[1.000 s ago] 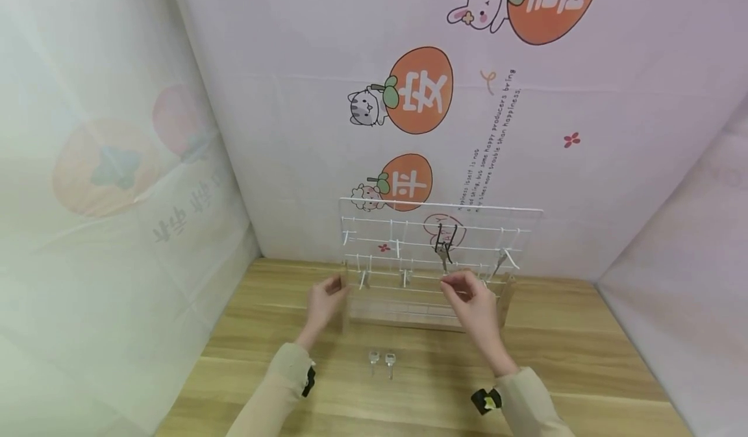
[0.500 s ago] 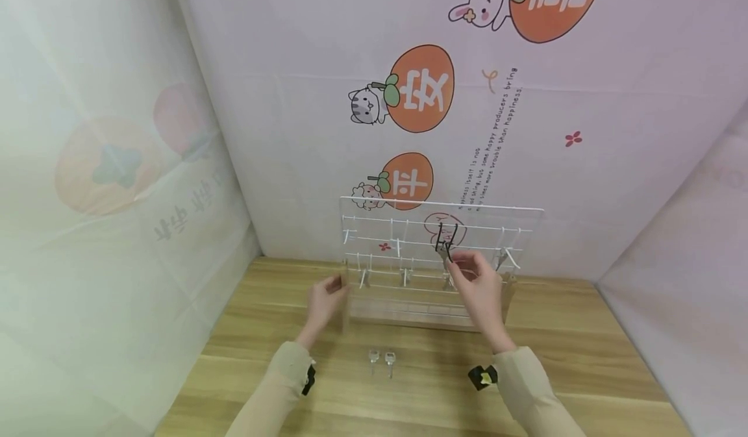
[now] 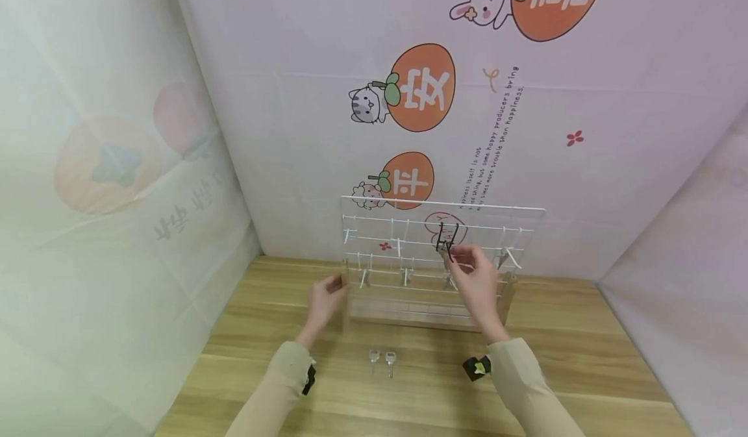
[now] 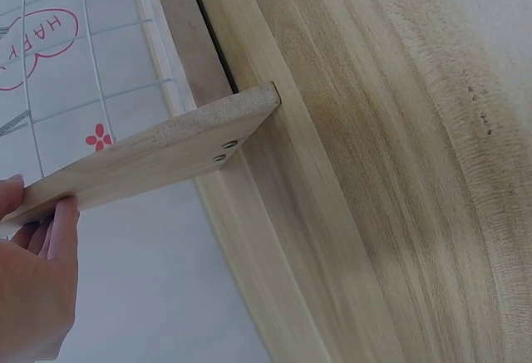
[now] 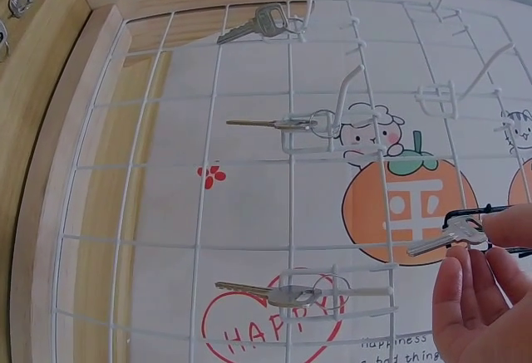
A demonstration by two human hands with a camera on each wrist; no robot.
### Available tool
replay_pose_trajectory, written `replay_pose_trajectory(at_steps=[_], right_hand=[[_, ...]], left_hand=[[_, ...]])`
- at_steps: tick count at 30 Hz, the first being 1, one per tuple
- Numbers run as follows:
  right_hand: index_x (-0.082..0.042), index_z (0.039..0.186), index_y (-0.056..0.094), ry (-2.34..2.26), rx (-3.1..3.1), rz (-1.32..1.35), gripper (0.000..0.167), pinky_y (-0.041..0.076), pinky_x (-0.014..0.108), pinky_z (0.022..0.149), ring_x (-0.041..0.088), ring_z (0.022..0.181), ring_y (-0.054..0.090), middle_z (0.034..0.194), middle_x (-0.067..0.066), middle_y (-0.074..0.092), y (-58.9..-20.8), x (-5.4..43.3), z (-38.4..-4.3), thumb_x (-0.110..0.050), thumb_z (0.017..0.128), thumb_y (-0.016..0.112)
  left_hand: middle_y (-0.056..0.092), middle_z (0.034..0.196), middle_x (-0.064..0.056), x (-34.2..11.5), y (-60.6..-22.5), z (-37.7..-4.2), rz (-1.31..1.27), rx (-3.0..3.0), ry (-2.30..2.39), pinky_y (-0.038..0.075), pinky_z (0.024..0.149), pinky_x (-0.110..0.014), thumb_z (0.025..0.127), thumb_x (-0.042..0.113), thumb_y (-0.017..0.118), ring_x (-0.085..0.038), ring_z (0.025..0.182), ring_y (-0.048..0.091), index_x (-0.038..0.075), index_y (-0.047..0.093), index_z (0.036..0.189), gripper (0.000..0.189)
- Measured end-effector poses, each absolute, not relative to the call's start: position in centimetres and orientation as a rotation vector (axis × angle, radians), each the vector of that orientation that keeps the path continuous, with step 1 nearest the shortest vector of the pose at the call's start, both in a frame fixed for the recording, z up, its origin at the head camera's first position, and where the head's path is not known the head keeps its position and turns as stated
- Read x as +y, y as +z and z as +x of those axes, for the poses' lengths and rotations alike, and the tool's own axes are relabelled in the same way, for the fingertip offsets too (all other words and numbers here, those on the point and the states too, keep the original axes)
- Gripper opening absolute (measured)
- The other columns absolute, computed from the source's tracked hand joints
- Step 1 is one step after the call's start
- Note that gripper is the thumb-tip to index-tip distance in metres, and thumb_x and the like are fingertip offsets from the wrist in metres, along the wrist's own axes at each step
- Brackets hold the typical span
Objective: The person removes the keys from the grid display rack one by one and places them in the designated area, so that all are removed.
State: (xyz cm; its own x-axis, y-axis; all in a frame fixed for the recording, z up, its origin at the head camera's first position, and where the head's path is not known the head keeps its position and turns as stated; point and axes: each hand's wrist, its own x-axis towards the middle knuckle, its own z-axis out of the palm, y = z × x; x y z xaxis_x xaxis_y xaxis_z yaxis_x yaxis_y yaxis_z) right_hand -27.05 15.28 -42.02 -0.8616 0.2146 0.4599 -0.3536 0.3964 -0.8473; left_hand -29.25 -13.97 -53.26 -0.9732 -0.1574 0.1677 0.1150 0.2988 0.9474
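Observation:
My right hand [image 3: 476, 287] is at the black hook [image 3: 445, 237] on the white wire grid rack [image 3: 421, 287]. In the right wrist view its thumb and fingers [image 5: 470, 305] pinch a silver key [image 5: 449, 237] by the head, close against that hook; the ring is mostly hidden. My left hand [image 3: 326, 300] grips the rack's wooden side post [image 4: 158, 151], thumb on one side and fingers on the other. Other keys hang by rings from white hooks, among them an upper key [image 5: 264, 22], a middle key [image 5: 274, 122] and a lower key [image 5: 287, 295].
Two more keys, a left key [image 3: 374, 358] and a right key [image 3: 390, 360], lie on the wooden table [image 3: 432, 398] in front of the rack. A printed cloth [image 3: 292, 132] stands behind, with cloth walls at both sides.
My right hand has risen from below the black hook to the key at it, then shifted slightly. The left hand stays on the post.

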Motion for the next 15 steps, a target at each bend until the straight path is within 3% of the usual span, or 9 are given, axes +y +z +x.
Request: replay_pose_trajectory(at_steps=[15], right_hand=[[0.004,0.102,0.066,1.444,-2.155,0.092,0.016,0.05,-0.003,0.072,-0.012,0.079,0.057,0.101,0.021,0.072,-41.93,14.92,-27.51,-0.001,0.088,0.071]], left_hand=[[0.065,0.124,-0.029,-13.85,-52.95,-29.12,0.058,-2.333,-1.759,0.059,0.097,-0.043,0.087,0.004,0.072,-0.041,0.114,0.067,-0.009,0.062,0.123,0.039]])
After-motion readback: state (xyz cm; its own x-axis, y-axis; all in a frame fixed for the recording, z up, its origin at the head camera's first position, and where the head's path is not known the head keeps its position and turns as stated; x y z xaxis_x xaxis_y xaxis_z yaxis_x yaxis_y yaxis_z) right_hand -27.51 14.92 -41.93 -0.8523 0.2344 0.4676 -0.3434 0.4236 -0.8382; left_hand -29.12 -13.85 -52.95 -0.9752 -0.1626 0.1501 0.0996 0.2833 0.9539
